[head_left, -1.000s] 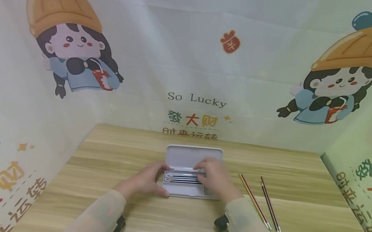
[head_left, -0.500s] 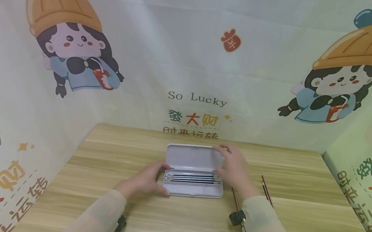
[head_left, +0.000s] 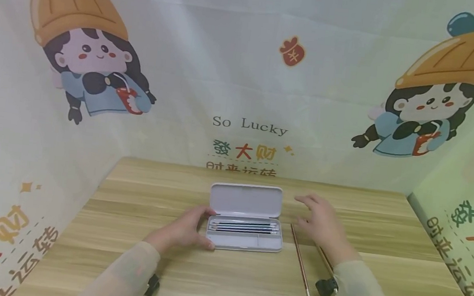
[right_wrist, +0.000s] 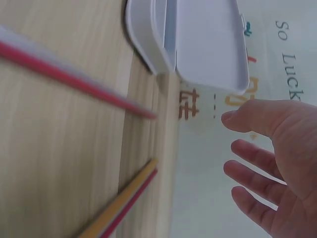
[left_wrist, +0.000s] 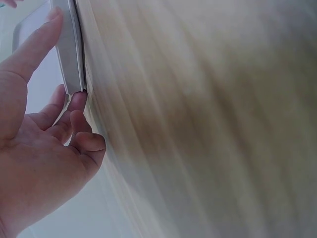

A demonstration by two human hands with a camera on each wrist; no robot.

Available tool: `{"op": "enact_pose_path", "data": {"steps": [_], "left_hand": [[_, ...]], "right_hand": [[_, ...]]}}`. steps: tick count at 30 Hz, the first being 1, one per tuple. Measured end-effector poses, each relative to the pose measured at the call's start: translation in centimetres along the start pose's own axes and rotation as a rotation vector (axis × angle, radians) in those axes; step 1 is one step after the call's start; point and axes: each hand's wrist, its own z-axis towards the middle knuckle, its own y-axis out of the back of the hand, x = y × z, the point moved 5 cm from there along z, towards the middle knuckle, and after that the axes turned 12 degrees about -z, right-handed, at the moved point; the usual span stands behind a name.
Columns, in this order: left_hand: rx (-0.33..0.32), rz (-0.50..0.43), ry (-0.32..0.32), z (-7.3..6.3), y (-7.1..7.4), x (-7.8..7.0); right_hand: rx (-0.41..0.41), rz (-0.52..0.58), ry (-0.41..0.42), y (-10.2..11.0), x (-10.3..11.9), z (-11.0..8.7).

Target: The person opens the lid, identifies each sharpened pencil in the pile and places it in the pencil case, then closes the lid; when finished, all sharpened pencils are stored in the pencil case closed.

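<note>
An open white pencil case (head_left: 233, 240) lies on the table, its lid (head_left: 246, 200) raised at the back. Several pencils (head_left: 243, 227) lie side by side in its rear compartment. My left hand (head_left: 182, 229) grips the case's left end, thumb at the front corner and fingers at the back, as the left wrist view also shows. To the right of the case, my right hand (head_left: 322, 222) hovers with fingers spread and holds nothing. A red pencil (right_wrist: 74, 82) lies between it and the case. Yellow and red pencils (right_wrist: 124, 203) are partly hidden by the right forearm.
The wooden table (head_left: 142, 181) runs back to a printed cloth backdrop (head_left: 174, 88), with cloth walls at both sides. A small black device (head_left: 326, 287) is strapped at the right wrist, and another (head_left: 153, 285) at the left.
My right hand has moved right, off the case's right end and over the loose pencils. A red pencil beside the case has come into view. My left hand stays put.
</note>
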Motion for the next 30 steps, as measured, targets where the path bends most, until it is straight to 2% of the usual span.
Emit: {"op": "enact_pose_path", "data": {"steps": [12,19,25,30], "left_hand": [[0.010,0.012,-0.009,0.1,0.0,0.2],[0.007,-0.017,0.003,-0.1,0.1,-0.1],[0.005,-0.019,-0.003,-0.2,0.1,-0.2],[0.002,-0.002,0.003,0.1,0.0,0.2]], "right_hand": [[0.074,-0.046,-0.082,0.8,-2.8,-2.3],[0.111,-0.044,-0.094,0.7,-4.1,-3.4],[0.123,-0.085,-0.080,0.5,-5.4,-4.4],[0.183,-0.088,-0.095,0.6,-6.3,-5.2]]}}
